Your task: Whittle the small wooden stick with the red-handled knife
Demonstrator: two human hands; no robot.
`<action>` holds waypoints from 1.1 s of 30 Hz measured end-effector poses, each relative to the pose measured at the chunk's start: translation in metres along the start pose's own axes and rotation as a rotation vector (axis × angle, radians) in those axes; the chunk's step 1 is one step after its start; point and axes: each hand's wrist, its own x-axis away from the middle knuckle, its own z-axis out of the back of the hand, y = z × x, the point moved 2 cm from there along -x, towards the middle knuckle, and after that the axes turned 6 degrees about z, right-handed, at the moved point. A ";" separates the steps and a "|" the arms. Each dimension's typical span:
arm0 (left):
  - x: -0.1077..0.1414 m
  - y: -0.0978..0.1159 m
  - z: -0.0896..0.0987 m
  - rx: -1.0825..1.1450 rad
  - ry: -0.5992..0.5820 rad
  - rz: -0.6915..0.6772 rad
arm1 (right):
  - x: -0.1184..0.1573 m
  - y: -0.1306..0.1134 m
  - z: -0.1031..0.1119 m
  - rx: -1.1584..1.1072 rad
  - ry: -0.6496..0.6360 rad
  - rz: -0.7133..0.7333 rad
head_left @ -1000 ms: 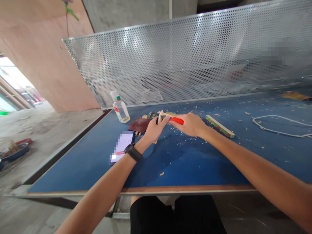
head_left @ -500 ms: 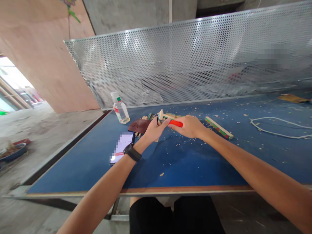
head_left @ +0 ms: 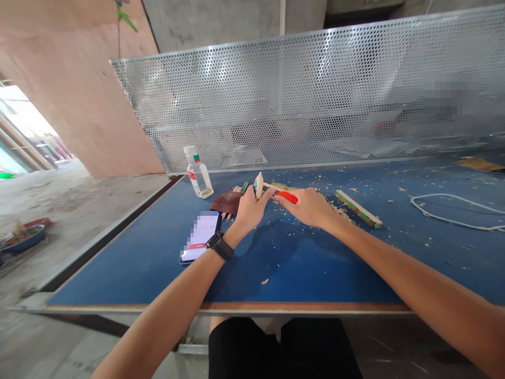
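At frame centre, pinching a pale wooden piece [head_left: 259, 184] in the grip of the left hand [head_left: 251, 207] and clasping a red-handled tool [head_left: 287, 197] in the right hand [head_left: 311, 207], probably best shaving in short, light strokes.

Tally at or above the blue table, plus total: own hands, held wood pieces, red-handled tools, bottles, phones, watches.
Hands: 2 (left hand, right hand)
Held wood piece: 1
Red-handled tool: 1
Bottle: 1
Phone: 1
Watch: 1
Total: 7
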 end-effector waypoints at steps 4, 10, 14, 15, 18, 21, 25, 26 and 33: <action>0.003 -0.001 0.001 0.025 -0.001 0.043 | 0.000 0.006 -0.002 0.019 0.001 0.006; 0.006 0.004 0.001 0.062 0.009 0.105 | -0.002 0.015 -0.001 0.002 0.044 -0.032; 0.006 0.004 -0.001 0.084 -0.087 0.120 | -0.001 0.011 -0.002 -0.032 0.003 0.065; 0.006 0.003 -0.002 0.089 -0.108 0.118 | 0.000 0.009 -0.003 -0.043 -0.023 0.102; 0.004 -0.001 -0.004 0.100 -0.152 0.110 | 0.001 0.007 -0.004 -0.056 -0.059 0.145; 0.001 -0.005 -0.004 0.104 -0.160 0.108 | 0.001 0.009 -0.003 -0.050 -0.049 0.137; 0.000 -0.007 -0.005 0.115 -0.172 0.123 | 0.000 0.013 -0.003 -0.037 -0.036 0.156; 0.000 -0.007 -0.005 0.114 -0.173 0.128 | 0.000 0.013 -0.003 -0.035 -0.030 0.162; 0.002 -0.009 -0.004 0.067 -0.164 0.159 | -0.002 0.014 -0.004 -0.022 0.005 0.182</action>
